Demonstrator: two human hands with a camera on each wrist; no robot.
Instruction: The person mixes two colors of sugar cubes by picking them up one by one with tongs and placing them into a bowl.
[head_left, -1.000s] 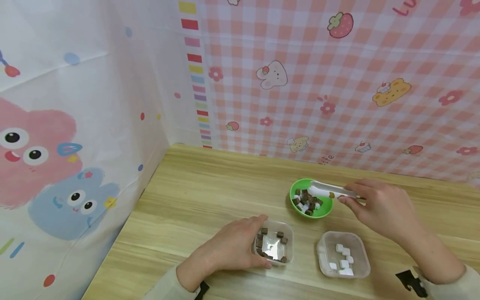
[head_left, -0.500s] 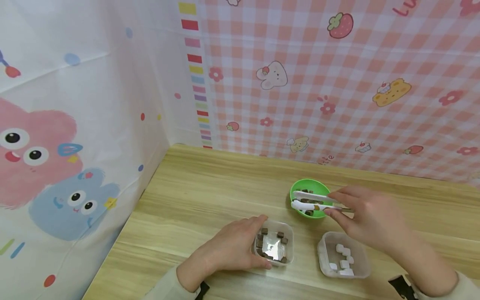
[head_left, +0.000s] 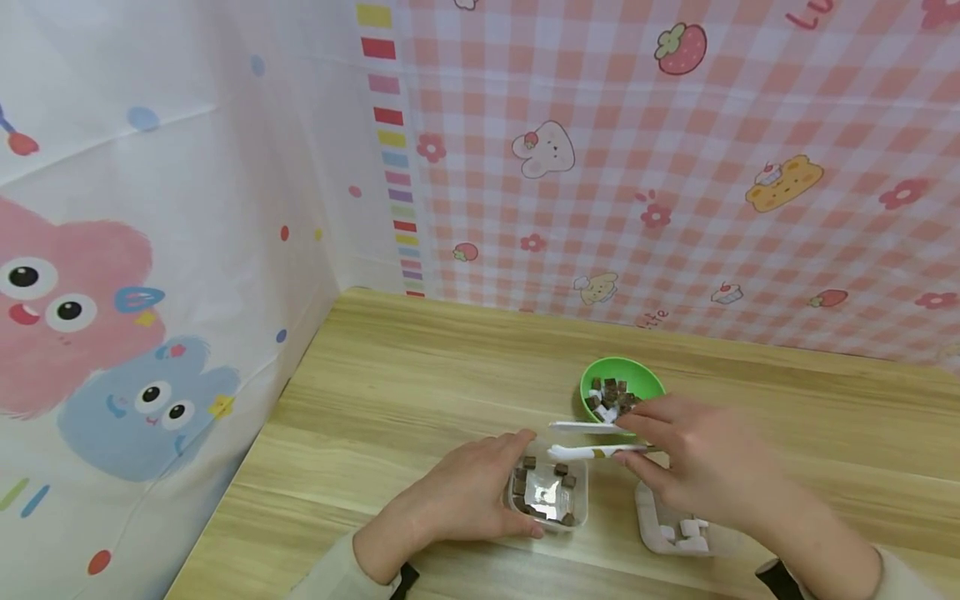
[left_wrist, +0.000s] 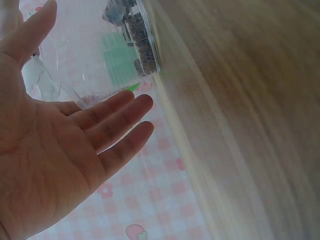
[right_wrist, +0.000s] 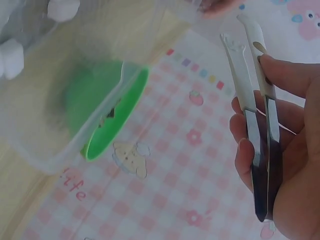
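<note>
My left hand [head_left: 465, 492] holds a clear plastic container [head_left: 576, 500] between thumb and fingers. Brown cubes [head_left: 520, 482] lie along its inner edges. The left wrist view shows that hand's palm [left_wrist: 45, 155] and more brown cubes [left_wrist: 142, 45] through the container wall. My right hand [head_left: 720, 467] grips small tongs [head_left: 588, 452] with white tips. Their arms stand apart over the container's far edge, with nothing visible between them. In the right wrist view, thumb and fingers close around the tongs [right_wrist: 270, 117].
A green bowl [head_left: 637, 377] of mixed brown and white cubes stands behind the containers. A second clear container [head_left: 647, 521] with white cubes [head_left: 690, 529] sits to the right, partly hidden under my right hand. A checked cloth [head_left: 637, 208] hangs behind the wooden table [head_left: 420, 375].
My right hand has brought the tongs from the green bowl down and left to the brown-cube container. The tongs dipped into the bowl half a second ago. My left hand stays put.
</note>
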